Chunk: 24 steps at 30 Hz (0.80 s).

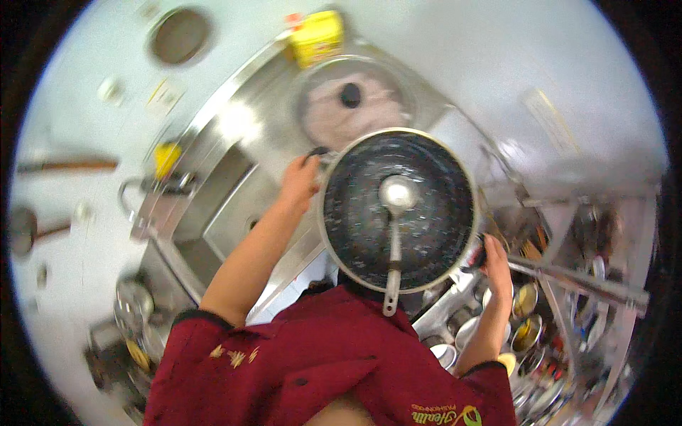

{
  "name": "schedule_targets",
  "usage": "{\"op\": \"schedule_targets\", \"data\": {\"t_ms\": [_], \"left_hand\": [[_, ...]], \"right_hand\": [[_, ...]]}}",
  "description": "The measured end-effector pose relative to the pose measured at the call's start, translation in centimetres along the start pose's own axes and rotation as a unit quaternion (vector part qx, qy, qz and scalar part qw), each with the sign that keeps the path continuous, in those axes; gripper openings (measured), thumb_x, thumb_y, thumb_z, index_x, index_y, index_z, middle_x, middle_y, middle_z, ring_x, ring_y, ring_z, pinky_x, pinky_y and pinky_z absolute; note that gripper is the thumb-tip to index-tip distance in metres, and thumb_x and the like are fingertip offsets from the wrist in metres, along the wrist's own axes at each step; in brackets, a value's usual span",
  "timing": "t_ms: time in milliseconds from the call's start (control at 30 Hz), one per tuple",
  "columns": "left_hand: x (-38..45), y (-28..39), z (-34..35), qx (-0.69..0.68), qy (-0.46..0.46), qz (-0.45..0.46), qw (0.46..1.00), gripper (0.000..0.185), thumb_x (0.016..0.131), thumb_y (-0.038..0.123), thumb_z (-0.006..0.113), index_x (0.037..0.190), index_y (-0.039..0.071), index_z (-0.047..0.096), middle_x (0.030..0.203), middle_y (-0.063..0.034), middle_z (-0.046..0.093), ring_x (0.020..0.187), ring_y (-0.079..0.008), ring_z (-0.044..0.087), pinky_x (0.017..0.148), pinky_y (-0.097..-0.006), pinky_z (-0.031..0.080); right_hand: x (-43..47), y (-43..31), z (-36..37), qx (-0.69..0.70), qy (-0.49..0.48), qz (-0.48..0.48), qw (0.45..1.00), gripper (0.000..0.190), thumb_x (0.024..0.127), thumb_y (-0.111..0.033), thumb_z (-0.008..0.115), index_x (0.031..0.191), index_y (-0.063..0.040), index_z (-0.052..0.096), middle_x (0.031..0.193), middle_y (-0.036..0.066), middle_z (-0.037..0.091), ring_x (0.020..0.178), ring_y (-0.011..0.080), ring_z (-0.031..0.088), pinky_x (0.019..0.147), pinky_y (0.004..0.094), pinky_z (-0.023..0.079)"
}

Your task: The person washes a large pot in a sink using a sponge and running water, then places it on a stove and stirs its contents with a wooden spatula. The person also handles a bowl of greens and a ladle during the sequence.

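My left hand [301,181] grips the black side handle at the left of a wide, deep pan [351,239] with a dark speckled inside and a pale rim. At the opposite side, my right hand [496,261] is closed around the other black handle. The pan is held up in front of my chest. A metal ladle [395,245] lies in it, bowl at the middle and handle end over the rim nearest me. Whether liquid is in the pan, I cannot tell. Just beyond it, a round glass lid [319,112] with a black knob rests on the steel counter.
A steel sink [240,213] with a faucet [128,197] lies to the left. A yellow container [319,37] stands at the back of the steel counter [277,101]. Several bowls [525,298] and other kitchenware crowd the right, near a metal rail [581,282]. Utensils hang on the left wall.
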<state>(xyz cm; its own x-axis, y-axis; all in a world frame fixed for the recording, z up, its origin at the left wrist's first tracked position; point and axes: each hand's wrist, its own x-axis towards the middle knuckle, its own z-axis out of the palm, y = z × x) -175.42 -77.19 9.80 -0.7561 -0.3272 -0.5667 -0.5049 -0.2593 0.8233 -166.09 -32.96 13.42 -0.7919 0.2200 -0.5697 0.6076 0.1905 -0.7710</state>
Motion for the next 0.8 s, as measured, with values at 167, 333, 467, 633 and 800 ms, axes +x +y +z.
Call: {"op": "schedule_targets", "data": {"t_ms": [167, 333, 467, 633, 800], "left_hand": [[-2.6, -3.1, -4.8, -0.043, -0.026, -0.039, 0.998, 0.028, 0.093, 0.029, 0.062, 0.107, 0.005, 0.061, 0.074, -0.0010, 0.049, 0.059, -0.0128, 0.045, 0.052, -0.0309, 0.040], [-9.2, -5.2, -14.1, -0.163, -0.029, -0.019, 0.986, 0.020, 0.090, 0.022, 0.062, 0.096, 0.004, 0.056, 0.069, -0.0025, 0.049, 0.055, -0.0138, 0.047, 0.047, -0.0305, 0.041], [-15.5, -7.4, -22.6, -0.228, 0.001, -0.002, 0.974, 0.016, 0.089, 0.018, 0.062, 0.090, 0.005, 0.054, 0.068, -0.0026, 0.051, 0.052, -0.0120, 0.047, 0.047, -0.0309, 0.044], [-21.2, -10.1, -34.6, -0.316, 0.066, 0.019, 0.946, 0.020, 0.092, 0.022, 0.062, 0.081, 0.008, 0.052, 0.064, -0.0008, 0.047, 0.048, -0.0101, 0.040, 0.045, -0.0292, 0.040], [-23.8, -13.2, -46.5, -0.394, 0.188, 0.039, 0.899, 0.032, 0.097, 0.033, 0.059, 0.078, 0.009, 0.050, 0.062, 0.0037, 0.040, 0.046, -0.0065, 0.030, 0.041, -0.0231, 0.028]], "right_hand": [[4.4, 6.5, -2.2, -0.104, 0.029, -0.203, 0.973, 0.030, 0.101, -0.015, 0.046, 0.124, 0.001, 0.057, 0.072, 0.002, 0.053, 0.060, 0.0110, 0.051, 0.054, 0.0264, 0.043], [-2.5, -4.0, 4.9, -0.110, 0.003, -0.226, 0.968, 0.028, 0.102, -0.013, 0.045, 0.123, -0.006, 0.062, 0.069, -0.001, 0.049, 0.057, 0.0072, 0.046, 0.051, 0.0228, 0.038], [-2.0, -8.4, 10.7, -0.202, -0.093, -0.276, 0.935, 0.031, 0.102, -0.014, 0.044, 0.128, -0.006, 0.061, 0.066, -0.003, 0.047, 0.053, 0.0059, 0.043, 0.047, 0.0222, 0.036], [-2.6, -10.4, 26.2, -0.276, -0.213, -0.311, 0.884, 0.031, 0.101, -0.016, 0.047, 0.125, -0.005, 0.063, 0.066, -0.001, 0.050, 0.051, 0.0074, 0.045, 0.045, 0.0234, 0.037], [-4.8, -8.0, 42.0, -0.260, -0.356, -0.302, 0.845, 0.037, 0.096, -0.007, 0.047, 0.131, -0.005, 0.059, 0.087, 0.004, 0.064, 0.065, 0.0117, 0.058, 0.059, 0.0250, 0.048]]}}
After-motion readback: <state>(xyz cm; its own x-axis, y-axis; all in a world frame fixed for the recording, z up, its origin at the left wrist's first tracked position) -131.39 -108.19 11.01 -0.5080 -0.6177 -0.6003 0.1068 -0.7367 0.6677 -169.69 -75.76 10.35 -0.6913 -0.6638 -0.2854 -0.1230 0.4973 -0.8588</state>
